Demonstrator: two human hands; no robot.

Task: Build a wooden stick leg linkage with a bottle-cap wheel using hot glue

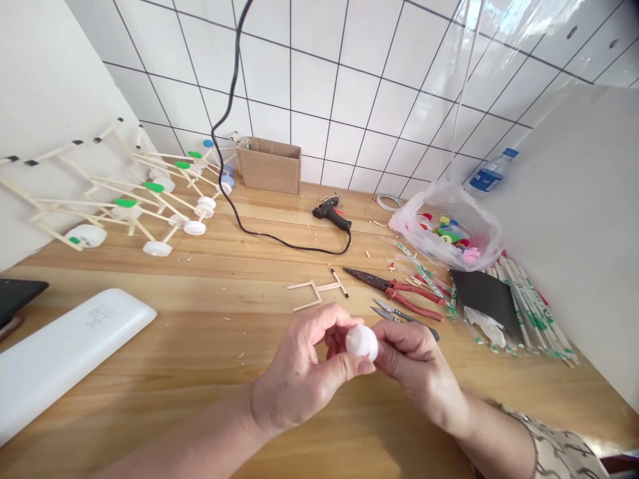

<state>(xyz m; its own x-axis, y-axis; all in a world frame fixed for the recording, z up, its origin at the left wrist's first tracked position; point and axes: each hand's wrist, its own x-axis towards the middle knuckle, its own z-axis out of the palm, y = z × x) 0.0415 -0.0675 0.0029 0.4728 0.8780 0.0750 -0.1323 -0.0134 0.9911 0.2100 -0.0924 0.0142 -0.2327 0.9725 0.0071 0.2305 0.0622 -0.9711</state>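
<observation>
Both hands low centre over wooden surface (200,346). Left hand (299,372) and right hand (414,362) pinch white cap (362,341) between fingertips, each grip closed on cap, held above surface. Just beyond: stick frame (314,293), scissors (399,314), red pliers (399,291). Glue gun (330,213) farther back. White case (60,352) at left.

We can read no text here. A faint grey mark on the flat white device (70,352) on the counter (210,332), the water bottle's (492,174) blue label and the chopstick wrappers' (530,314) green print are all too blurred or small.
</observation>
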